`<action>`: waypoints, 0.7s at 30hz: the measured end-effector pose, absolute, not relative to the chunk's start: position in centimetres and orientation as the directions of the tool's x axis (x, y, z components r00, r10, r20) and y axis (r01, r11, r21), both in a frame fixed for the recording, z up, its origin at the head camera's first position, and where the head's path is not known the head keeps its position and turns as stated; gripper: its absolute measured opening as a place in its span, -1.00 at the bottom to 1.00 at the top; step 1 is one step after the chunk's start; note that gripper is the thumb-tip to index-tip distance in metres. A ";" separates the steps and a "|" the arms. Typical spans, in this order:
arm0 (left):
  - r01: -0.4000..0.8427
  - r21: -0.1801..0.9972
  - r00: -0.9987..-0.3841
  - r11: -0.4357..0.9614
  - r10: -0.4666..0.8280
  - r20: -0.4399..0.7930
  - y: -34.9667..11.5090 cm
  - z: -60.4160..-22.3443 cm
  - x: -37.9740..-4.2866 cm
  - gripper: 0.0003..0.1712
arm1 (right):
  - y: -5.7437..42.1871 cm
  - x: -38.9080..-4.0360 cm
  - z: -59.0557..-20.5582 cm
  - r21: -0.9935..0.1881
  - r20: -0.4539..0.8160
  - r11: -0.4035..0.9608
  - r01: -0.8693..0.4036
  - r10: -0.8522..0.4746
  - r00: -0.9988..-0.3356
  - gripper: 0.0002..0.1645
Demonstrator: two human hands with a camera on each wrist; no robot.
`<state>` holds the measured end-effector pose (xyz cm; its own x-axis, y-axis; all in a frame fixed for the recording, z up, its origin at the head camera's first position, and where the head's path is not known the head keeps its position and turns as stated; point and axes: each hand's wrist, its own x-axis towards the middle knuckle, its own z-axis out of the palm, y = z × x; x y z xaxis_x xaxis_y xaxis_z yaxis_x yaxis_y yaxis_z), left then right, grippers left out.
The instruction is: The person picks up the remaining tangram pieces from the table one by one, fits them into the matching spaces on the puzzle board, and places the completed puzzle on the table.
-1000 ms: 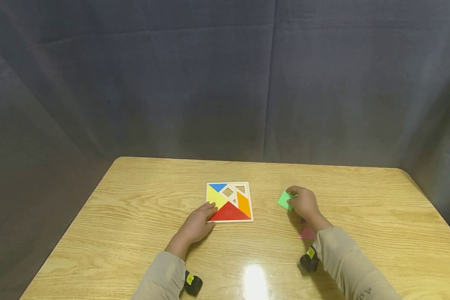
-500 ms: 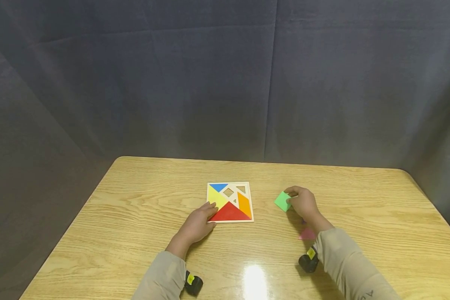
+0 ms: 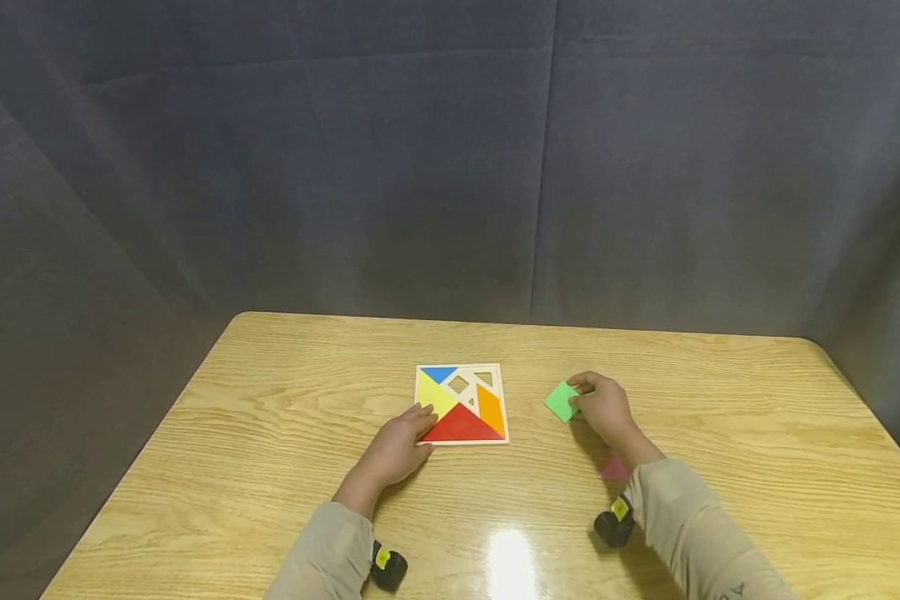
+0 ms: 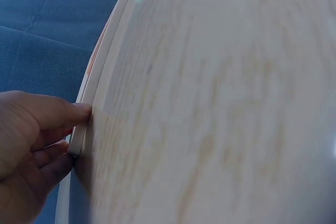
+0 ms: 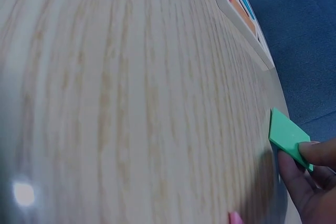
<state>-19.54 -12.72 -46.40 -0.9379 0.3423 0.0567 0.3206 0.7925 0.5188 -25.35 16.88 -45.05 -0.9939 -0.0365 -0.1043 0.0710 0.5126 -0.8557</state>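
Observation:
A square tangram tray (image 3: 506, 417) lies mid-table with blue, yellow, red and orange pieces set in it. Bare openings show at its upper right and middle. My left hand (image 3: 397, 446) grips the tray's front left corner; in the left wrist view the thumb (image 4: 63, 113) presses the edge, other fingers curled at the corner. To the right of the tray, my right hand (image 3: 606, 408) pinches a green square tangram piece (image 3: 560, 402) by its right side. In the right wrist view the piece (image 5: 286, 132) tilts between thumb and fingers, its far corner pointing toward the tray.
A pink triangular piece (image 3: 612, 468) lies below the right wrist, with a purple piece mostly hidden by that forearm. Dark cloth (image 3: 420, 167) hangs behind the wooden table's (image 3: 307, 350) back edge. Black wrist cameras (image 3: 613, 525) sit under both sleeves.
My right hand has moved slightly left with the green square, bringing it nearer the tray. The left hand keeps its place at the tray's corner.

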 end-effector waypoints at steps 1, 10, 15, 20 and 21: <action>0.320 0.520 -0.938 0.792 0.342 0.058 -12.7 -46.4 -19.5 -0.52 | 16.8 -25.3 -45.1 -0.859 -0.110 0.506 0.076 -0.038 -0.993 -0.64; 0.298 0.539 -0.944 0.788 0.328 0.042 -12.7 -46.3 -19.5 -0.52 | 16.3 -25.3 -45.3 -0.902 -0.110 0.424 0.081 -0.044 -0.993 -0.65; 0.294 0.540 -0.944 0.788 0.327 0.037 -12.7 -46.3 -19.5 -0.52 | 16.0 -25.2 -45.4 -0.906 -0.104 0.416 0.077 -0.043 -0.994 -0.67; 0.295 0.544 -0.944 0.786 0.327 0.040 -12.7 -46.2 -19.5 -0.52 | 15.7 -25.0 -45.3 -0.906 -0.103 0.416 0.079 -0.034 -0.994 -0.67; 0.296 0.544 -0.944 0.785 0.327 0.042 -12.7 -46.2 -19.5 -0.52 | 15.6 -25.0 -45.3 -0.905 -0.104 0.418 0.080 -0.034 -0.994 -0.68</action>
